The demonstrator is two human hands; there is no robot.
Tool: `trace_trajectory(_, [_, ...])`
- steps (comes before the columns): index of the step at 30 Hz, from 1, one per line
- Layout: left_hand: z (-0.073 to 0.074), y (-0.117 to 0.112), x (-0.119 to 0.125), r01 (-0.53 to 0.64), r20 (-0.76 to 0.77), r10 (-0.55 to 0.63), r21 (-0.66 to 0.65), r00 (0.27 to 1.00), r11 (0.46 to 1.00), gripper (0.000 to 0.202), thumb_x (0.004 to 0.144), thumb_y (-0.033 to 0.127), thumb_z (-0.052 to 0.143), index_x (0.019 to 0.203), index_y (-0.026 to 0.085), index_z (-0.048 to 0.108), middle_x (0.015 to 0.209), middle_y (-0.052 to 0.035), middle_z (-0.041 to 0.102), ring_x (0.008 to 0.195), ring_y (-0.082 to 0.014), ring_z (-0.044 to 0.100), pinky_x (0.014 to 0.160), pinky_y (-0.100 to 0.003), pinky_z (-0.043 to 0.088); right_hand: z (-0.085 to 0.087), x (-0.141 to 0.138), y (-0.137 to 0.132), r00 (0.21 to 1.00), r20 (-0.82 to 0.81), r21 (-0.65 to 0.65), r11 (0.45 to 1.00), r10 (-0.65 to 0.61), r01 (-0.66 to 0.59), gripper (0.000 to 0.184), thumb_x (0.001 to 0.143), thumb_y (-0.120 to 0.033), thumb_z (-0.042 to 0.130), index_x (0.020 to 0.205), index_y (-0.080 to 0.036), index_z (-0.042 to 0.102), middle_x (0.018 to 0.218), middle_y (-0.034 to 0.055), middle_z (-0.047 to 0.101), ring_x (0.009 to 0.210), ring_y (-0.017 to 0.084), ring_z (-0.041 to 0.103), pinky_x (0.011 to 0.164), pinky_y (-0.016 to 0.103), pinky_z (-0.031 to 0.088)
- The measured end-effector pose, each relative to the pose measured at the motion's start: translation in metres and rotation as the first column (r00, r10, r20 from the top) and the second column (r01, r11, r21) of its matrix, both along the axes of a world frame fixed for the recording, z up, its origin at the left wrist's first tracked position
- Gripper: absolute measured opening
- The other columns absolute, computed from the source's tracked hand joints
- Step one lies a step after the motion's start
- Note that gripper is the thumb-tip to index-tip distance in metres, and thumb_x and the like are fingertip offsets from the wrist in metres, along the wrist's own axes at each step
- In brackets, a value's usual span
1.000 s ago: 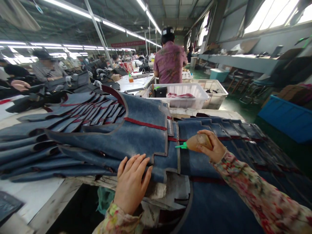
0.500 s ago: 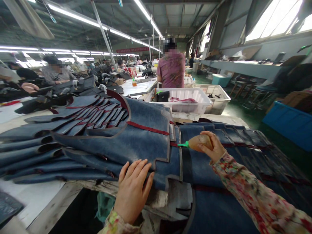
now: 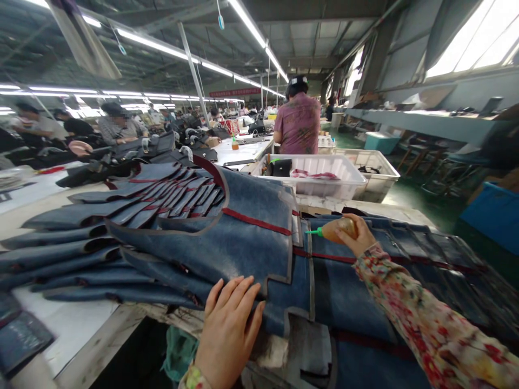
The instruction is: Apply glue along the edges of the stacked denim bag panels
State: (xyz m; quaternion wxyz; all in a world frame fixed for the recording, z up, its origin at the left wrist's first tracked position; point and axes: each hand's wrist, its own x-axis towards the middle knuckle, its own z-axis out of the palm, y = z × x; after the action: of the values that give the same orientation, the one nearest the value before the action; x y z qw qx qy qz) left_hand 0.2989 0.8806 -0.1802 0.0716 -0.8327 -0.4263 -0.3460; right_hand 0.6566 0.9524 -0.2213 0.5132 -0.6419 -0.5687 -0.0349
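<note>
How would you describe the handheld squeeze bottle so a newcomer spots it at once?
Find the blue panels spread across the foreground, then the right hand over them, in a floral sleeve. It grips an amber squeeze bottle nearly sideways, its thin green nozzle pointing left. A similar bottle stands on the white table farther back, but only this one is held.

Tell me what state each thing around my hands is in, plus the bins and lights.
Left hand: palm down, resting at the edge of the blue panels
Right hand: closed around the squeeze bottle
Squeeze bottle: tipped sideways, green nozzle pointing left
Blue panels: layered, overlapping
Green cloth: crumpled
Front white bin: open, items inside
Ceiling lights: lit
</note>
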Motion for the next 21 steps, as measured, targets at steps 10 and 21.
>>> trace_trajectory(10, [0.0, 0.002, -0.001, -0.01, -0.049, 0.012, 0.029, 0.999, 1.0, 0.024, 0.086, 0.03, 0.046, 0.103, 0.026, 0.063, 0.111, 0.0041, 0.065, 0.104, -0.0167, 0.055, 0.103, -0.033, 0.023, -0.001, 0.013, 0.036, 0.997, -0.061, -0.026, 0.999, -0.04, 0.038, 0.058, 0.07, -0.063, 0.059, 0.106, -0.017, 0.052, 0.106, 0.0108, 0.051, 0.1, 0.028, 0.051, 0.093, 0.047, 0.04])
trace_trajectory(21, [-0.001, 0.003, -0.002, -0.004, -0.036, 0.005, 0.016, 0.999, 1.0, 0.023, 0.086, 0.03, 0.047, 0.103, 0.027, 0.063, 0.111, 0.0044, 0.065, 0.105, -0.0163, 0.055, 0.103, -0.032, 0.022, 0.002, 0.014, 0.013, 0.931, -0.366, -0.181, 0.981, 0.002, -0.073, 0.047, 0.071, -0.062, 0.059, 0.097, -0.023, 0.06, 0.096, 0.0077, 0.059, 0.089, 0.029, 0.057, 0.068, 0.04, 0.053])
